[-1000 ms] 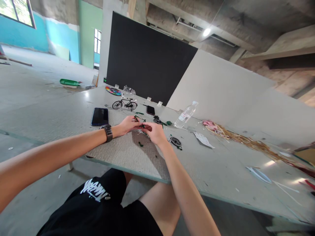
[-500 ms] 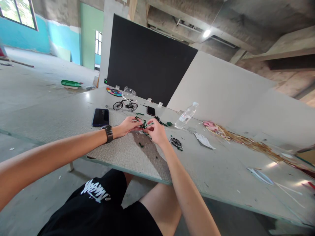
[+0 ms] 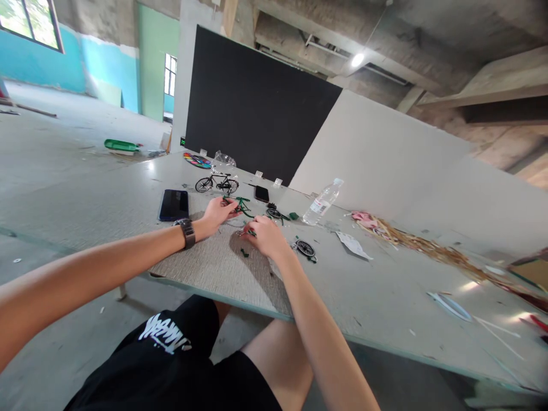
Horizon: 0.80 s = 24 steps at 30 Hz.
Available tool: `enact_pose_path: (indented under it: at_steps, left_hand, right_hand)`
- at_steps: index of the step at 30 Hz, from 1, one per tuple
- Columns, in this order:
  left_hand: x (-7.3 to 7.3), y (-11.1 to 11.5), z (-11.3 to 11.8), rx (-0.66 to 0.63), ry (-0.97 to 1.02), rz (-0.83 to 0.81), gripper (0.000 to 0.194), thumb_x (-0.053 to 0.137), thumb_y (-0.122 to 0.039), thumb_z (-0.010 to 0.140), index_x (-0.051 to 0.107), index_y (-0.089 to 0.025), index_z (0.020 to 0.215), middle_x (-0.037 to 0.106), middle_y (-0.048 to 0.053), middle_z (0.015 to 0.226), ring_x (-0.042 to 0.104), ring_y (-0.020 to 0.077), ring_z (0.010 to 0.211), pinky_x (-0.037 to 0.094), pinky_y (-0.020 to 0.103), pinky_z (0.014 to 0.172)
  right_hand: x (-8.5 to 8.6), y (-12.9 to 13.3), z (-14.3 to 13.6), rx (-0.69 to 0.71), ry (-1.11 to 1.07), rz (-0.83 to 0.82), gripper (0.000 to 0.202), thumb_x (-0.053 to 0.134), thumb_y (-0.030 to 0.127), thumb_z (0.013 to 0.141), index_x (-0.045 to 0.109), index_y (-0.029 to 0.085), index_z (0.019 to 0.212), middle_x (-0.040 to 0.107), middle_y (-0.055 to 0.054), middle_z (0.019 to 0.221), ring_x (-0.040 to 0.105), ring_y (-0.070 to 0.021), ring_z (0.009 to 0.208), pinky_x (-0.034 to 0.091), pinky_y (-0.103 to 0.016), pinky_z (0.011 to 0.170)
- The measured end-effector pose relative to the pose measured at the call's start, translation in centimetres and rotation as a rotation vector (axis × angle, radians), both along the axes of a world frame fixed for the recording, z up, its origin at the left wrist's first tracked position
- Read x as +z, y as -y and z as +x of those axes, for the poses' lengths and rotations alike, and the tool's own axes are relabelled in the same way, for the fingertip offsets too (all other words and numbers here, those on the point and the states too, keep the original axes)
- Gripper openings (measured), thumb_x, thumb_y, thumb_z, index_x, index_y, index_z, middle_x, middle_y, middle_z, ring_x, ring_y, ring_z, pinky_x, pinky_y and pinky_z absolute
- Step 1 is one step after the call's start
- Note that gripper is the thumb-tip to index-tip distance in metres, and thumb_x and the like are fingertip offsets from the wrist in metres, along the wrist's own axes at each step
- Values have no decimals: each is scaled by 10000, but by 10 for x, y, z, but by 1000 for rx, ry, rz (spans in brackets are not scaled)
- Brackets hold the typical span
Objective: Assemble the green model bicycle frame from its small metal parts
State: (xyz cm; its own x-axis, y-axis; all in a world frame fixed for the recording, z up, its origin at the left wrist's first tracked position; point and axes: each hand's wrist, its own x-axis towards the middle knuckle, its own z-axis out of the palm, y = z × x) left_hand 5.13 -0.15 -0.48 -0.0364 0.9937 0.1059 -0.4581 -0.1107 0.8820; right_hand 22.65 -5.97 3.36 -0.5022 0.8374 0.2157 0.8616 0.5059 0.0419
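Note:
My left hand (image 3: 217,214) pinches a small green model bicycle frame (image 3: 245,208) just above the table. To its right, my right hand (image 3: 266,237) is lower, fingers curled together at the tabletop. A bit of green shows at those fingertips, but what they grip is mostly hidden. Below the hands lies a small dark green part (image 3: 244,253). A spoked model wheel (image 3: 305,248) rests to the right, and black model parts (image 3: 277,214) lie beyond my right hand. Behind my left hand stands an assembled black model bicycle (image 3: 217,184).
A large phone (image 3: 174,204) lies left of the hands, a smaller phone (image 3: 261,193) behind them. A clear plastic bottle (image 3: 322,202) stands at right, with a paper sheet (image 3: 353,245) near it. A colourful disc (image 3: 197,160) lies at the back before a black panel (image 3: 261,108).
The hands have moved apart. My left hand has drawn the bicycle frame slightly left and up; my right hand has let go of it and dropped toward the table.

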Motion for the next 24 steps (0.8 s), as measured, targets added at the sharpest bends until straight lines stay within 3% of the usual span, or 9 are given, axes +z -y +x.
enact_pose_path:
  at_steps: [6,11,15,20,24]
  left_hand:
    - [0,-2,2,50,14,12,166,746,-92,819,617,-125,721,645,5,714,684,138,722,612,394,912]
    - [1,-2,1,99,23,22,206,753,-86,812,590,-147,701,633,-7,715,683,137,731,603,393,933]
    - [2,-1,1,98,21,16,215,752,-79,816,585,-147,697,633,-5,716,686,143,726,606,411,931]
    - [2,1,2,79,17,14,197,719,-61,838,596,-137,704,641,0,719,686,136,723,611,398,921]
    - [1,0,2,73,9,9,178,733,-71,830,612,-132,714,641,1,709,685,136,716,611,398,922]
  right_hand:
    - [-8,2,-6,-173,-104,15,350,606,524,975,712,190,982,720,-119,1000,668,-273,967,468,-351,787]
    - [-14,0,-10,-306,-221,-45,311,724,488,895,711,182,948,734,-159,1031,678,-313,995,482,-358,758]
    - [-17,-4,-5,-269,-271,-111,259,747,442,888,712,188,849,753,-116,908,699,-245,832,479,-310,685]
    - [-18,-11,2,-189,-334,-142,279,788,364,866,716,166,1049,758,-124,1061,702,-224,916,497,-299,760]
    - [-18,-13,8,-120,-345,-207,171,760,343,886,744,182,943,769,-74,941,699,-188,822,489,-272,701]
